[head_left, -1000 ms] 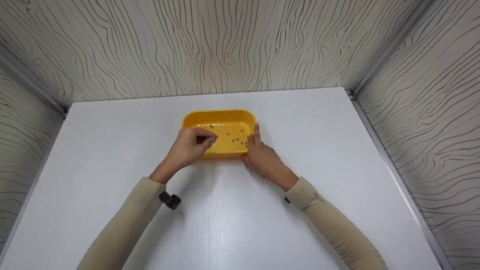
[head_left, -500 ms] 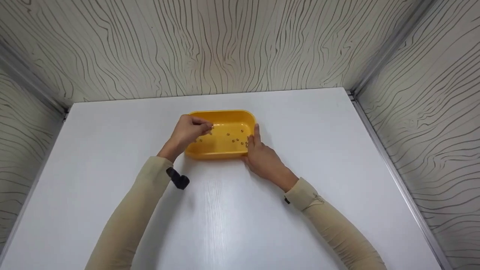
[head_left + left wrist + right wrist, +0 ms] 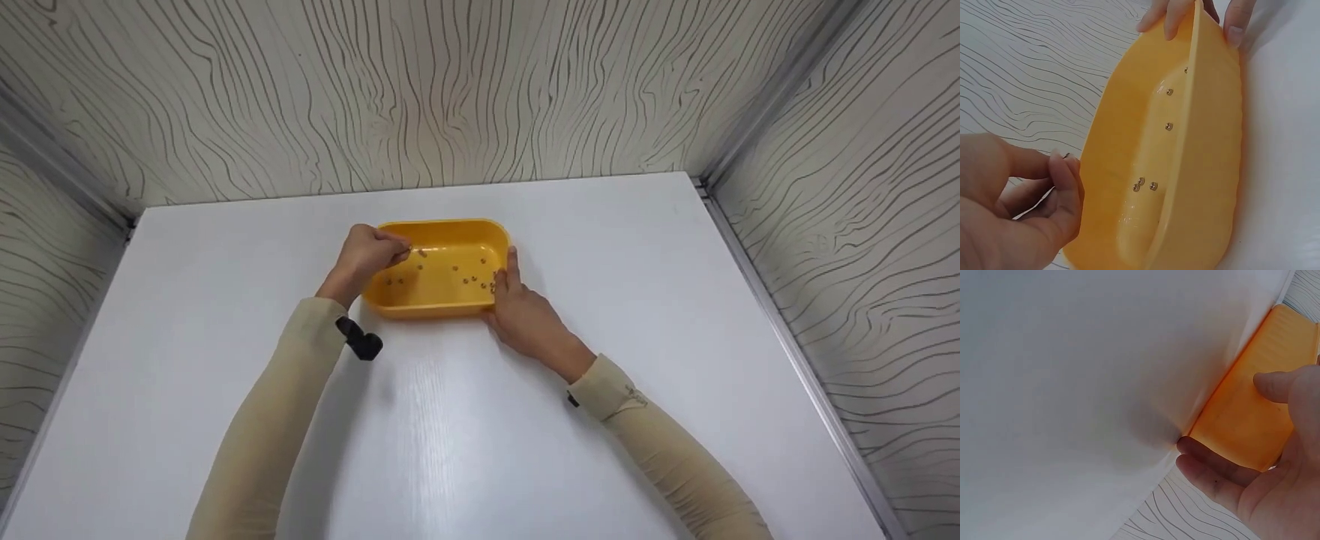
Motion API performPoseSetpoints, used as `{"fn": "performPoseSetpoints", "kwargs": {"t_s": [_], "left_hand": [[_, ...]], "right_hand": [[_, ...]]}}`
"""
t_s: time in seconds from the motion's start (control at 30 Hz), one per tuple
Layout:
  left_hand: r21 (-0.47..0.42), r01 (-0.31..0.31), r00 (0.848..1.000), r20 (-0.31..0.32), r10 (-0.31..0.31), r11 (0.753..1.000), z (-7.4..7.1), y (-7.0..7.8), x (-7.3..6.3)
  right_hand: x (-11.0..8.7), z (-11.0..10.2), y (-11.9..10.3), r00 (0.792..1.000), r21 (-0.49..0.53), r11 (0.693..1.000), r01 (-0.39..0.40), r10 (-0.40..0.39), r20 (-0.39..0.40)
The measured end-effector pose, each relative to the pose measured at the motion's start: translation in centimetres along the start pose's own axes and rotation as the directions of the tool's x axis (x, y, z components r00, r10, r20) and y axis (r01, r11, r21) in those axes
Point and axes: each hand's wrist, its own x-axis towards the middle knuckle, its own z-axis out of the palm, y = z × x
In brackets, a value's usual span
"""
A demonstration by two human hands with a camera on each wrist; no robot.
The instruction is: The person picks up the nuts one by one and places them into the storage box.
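A yellow plastic box stands on the white table, with several small shiny metal nuts scattered over its floor. Over the box's back left corner, my left hand holds thumb and forefinger together. A tiny metal nut shows at those fingertips in the left wrist view, mostly hidden by them. My right hand grips the box's right end: in the right wrist view the thumb lies along the front wall, and other fingers are at the end wall.
The white table extends around the box. Wood-patterned panels rise behind it and at both sides, joined by metal strips. A black wrist camera sits at my left sleeve.
My left hand has moved back and left, from over the box's front left part to its back left corner, fingertips still together. My right hand and the box stay in place.
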Motion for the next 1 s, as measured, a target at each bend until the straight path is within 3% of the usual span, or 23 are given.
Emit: {"fn": "performPoseSetpoints", "kwargs": {"t_s": [0.2, 0.4, 0.8, 0.9, 1.0], "left_hand": [[0.014, 0.031, 0.999, -0.028, -0.03, 0.999, 0.0, -0.6, 0.4], [0.012, 0.017, 0.999, -0.039, -0.016, 1.0, -0.4, -0.8, 0.2], [-0.044, 0.037, 0.999, -0.007, -0.037, 0.998, -1.3, -0.9, -0.5], [-0.071, 0.012, 1.0, -0.018, -0.013, 0.997, -1.6, -0.9, -1.1], [-0.038, -0.073, 0.995, -0.071, 0.07, 0.997, -2.0, -1.1, -2.0]], "right_hand": [[0.0, 0.0, -0.2, 1.0, -0.023, 1.0, 0.019, -0.019, -0.007], [0.2, 0.1, -0.3, 1.0, -0.024, 1.0, 0.002, -0.002, 0.015], [0.1, -0.3, -0.3, 0.999, 0.019, 1.0, -0.024, 0.023, 0.041], [0.0, -0.4, -0.1, 0.998, 0.019, 0.999, -0.032, 0.031, 0.048], [-0.1, -0.7, 0.0, 0.997, 0.033, 0.999, -0.039, 0.037, 0.068]]}}
